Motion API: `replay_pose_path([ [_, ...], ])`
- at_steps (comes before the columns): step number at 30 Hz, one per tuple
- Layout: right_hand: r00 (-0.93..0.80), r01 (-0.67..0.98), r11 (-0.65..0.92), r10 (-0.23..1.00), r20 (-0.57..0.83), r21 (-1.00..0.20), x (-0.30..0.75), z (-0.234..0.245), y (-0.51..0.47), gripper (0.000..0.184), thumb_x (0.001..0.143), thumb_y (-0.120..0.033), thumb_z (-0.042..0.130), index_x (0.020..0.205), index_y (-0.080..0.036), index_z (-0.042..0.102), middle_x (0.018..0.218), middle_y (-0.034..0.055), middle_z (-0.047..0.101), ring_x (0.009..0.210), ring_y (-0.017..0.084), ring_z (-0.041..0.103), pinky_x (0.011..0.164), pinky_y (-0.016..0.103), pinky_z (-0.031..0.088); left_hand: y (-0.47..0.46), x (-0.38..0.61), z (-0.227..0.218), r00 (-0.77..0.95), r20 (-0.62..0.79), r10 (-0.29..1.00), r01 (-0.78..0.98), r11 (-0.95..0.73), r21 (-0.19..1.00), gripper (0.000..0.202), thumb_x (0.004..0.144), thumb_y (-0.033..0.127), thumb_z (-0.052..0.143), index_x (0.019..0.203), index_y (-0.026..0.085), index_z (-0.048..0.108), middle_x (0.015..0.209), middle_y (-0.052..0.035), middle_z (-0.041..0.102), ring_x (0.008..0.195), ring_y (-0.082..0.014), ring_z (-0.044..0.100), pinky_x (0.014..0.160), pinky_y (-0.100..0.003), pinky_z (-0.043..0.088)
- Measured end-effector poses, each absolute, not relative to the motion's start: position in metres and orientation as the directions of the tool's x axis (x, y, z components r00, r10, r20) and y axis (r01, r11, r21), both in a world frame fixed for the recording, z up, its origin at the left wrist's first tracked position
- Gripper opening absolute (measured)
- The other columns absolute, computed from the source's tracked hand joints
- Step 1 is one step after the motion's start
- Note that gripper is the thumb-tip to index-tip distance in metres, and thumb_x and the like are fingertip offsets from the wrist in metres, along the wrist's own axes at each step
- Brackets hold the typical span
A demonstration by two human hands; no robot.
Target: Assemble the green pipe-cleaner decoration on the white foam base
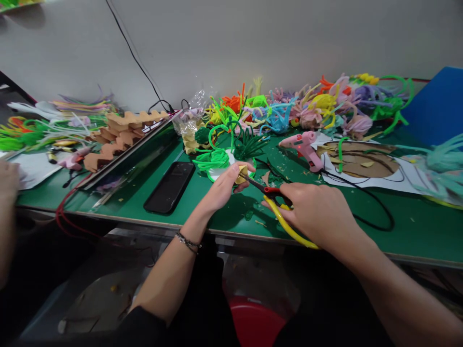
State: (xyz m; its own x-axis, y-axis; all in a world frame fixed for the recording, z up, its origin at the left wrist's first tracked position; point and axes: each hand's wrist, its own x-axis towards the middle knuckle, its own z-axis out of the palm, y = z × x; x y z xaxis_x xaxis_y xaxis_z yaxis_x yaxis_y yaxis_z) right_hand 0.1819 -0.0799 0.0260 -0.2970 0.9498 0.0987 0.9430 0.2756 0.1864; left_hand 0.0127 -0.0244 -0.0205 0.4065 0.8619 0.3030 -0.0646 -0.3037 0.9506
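Note:
My left hand [226, 185] pinches a small yellowish cardboard piece [243, 170] between thumb and fingers. My right hand [318, 209] is closed around scissors [257, 184] with dark, narrow blades and red and black near the handles. Their tips reach the cardboard piece; whether they have cut into it I cannot tell. A curved yellow length [289, 226] runs below my right palm, and its join to the scissors is hidden. Just behind my left hand, a white round base [217, 174] carries bright green and dark green pipe-cleaner shapes [217, 159].
A black phone [169, 188] lies left of my hands. The pink glue gun [303, 147] stands behind my right hand, its black cord looping rightward. Colourful pipe-cleaner pieces [278, 113] line the wall. Brown egg cartons [115, 140] are at left, near another person's arm [7, 217].

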Motion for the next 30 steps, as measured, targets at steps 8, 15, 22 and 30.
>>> replay_pose_path([
  [8,-0.331,0.942,0.332,0.943,0.020,-0.045,0.1848,0.0274,-0.0737,0.051,0.078,-0.059,0.031,0.074,-0.020,0.063,0.067,0.0067,0.066,0.062,0.020,0.059,0.046,0.025,0.024,-0.0247,0.0161,-0.0201,0.364,0.331,0.871,-0.198,-0.275,0.941,0.045,0.078,0.059,0.034,0.084,0.017,0.050,0.052,0.0043,0.032,0.044,-0.0083,0.031,0.043,-0.023,0.022],
  [15,-0.259,0.964,0.245,0.951,0.168,0.100,0.1825,0.0264,-0.0787,0.046,0.077,-0.057,0.035,0.085,-0.018,0.058,0.069,0.0079,0.064,0.058,0.020,0.058,0.043,0.025,0.019,-0.0216,0.0138,-0.0236,0.346,0.303,0.888,-0.230,-0.233,0.945,0.048,0.077,0.060,0.035,0.089,0.016,0.050,0.051,0.0047,0.034,0.044,-0.0083,0.030,0.045,-0.023,0.021],
  [22,-0.309,0.950,0.292,0.925,0.221,0.110,0.1846,0.0203,-0.0767,0.054,0.071,-0.065,0.038,0.093,-0.018,0.053,0.080,0.0065,0.063,0.063,0.021,0.059,0.045,0.026,0.025,-0.0200,0.0113,-0.0229,0.340,0.247,0.908,-0.207,-0.184,0.961,0.052,0.075,0.063,0.035,0.087,0.014,0.050,0.049,0.0058,0.034,0.043,-0.0069,0.030,0.043,-0.021,0.021],
  [30,-0.292,0.955,0.278,0.940,0.177,0.102,0.1812,0.0181,-0.0759,0.056,0.072,-0.067,0.033,0.090,-0.017,0.052,0.073,0.0069,0.063,0.059,0.021,0.059,0.044,0.025,0.022,-0.0215,0.0155,-0.0238,0.367,0.241,0.899,-0.280,-0.140,0.950,0.050,0.077,0.061,0.034,0.085,0.014,0.050,0.047,0.0064,0.032,0.041,-0.0059,0.028,0.041,-0.019,0.019],
])
